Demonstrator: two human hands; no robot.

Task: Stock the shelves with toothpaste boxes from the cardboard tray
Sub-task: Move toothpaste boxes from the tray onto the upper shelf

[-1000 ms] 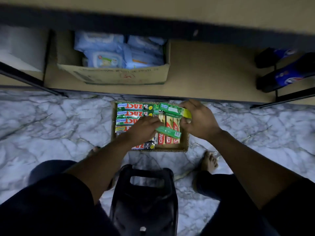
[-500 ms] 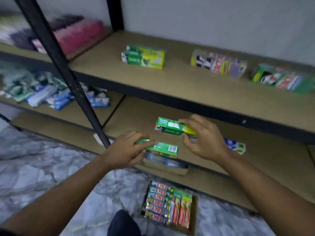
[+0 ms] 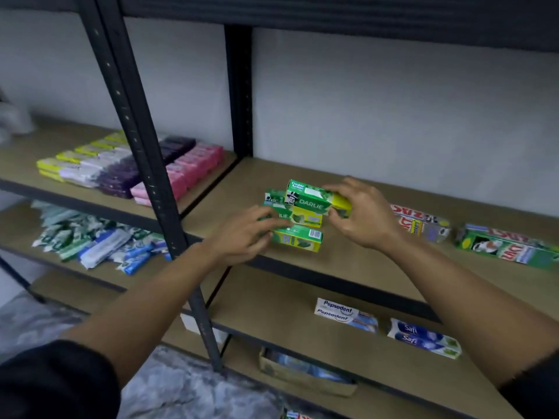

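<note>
The green Darlie box (image 3: 314, 199) is at the top of the small Darlie stack (image 3: 307, 218) on the middle shelf (image 3: 348, 258), its right end pinched by the right hand (image 3: 363, 216). Just nearer, the left hand (image 3: 245, 234) curls round the left end of a second green box (image 3: 299, 239).

The bare left forearm (image 3: 157, 297) and right forearm (image 3: 453, 294) stretch forward, converging. The left hand (image 3: 242, 234), palm down, curls its fingers round the left end of a green-and-yellow cardboard toothpaste box (image 3: 299, 239). The right hand (image 3: 364, 217), slightly higher, pinches the right end of a green cardboard box marked DARLIE (image 3: 314, 198) between thumb and fingers.
</note>
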